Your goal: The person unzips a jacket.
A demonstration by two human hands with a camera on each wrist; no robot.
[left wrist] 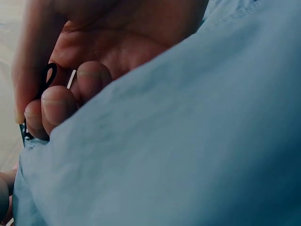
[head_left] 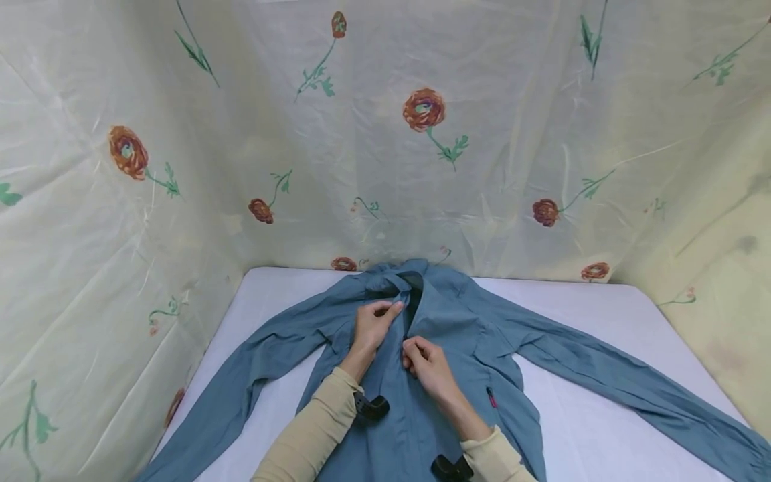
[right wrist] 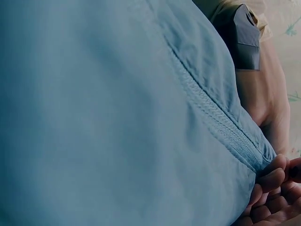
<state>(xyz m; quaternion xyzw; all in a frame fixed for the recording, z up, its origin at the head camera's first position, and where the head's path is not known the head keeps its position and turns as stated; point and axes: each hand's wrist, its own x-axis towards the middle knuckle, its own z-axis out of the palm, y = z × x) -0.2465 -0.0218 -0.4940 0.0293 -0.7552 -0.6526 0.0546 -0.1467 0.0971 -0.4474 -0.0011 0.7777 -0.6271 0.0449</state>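
Blue-grey jacket [head_left: 464, 328] lay spread front-up on the white table [head_left: 602, 301], its sleeves [head_left: 602, 365] stretched to either side. Left hand [head_left: 373, 326] pinched its front edge [head_left: 399, 328] near the collar [head_left: 429, 291]; right hand [head_left: 429, 367], just below, grasped the black zip pull [left wrist: 43, 87] between thumb and fingers.

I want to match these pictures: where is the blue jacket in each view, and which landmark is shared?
Head: the blue jacket spreads over the white table, in the lower half.
Left wrist: the blue jacket fills the centre and lower right.
Right wrist: the blue jacket fills the left and centre.
Shared landmark: bare fingers at the jacket's front; respectively lower centre, left, lower right.
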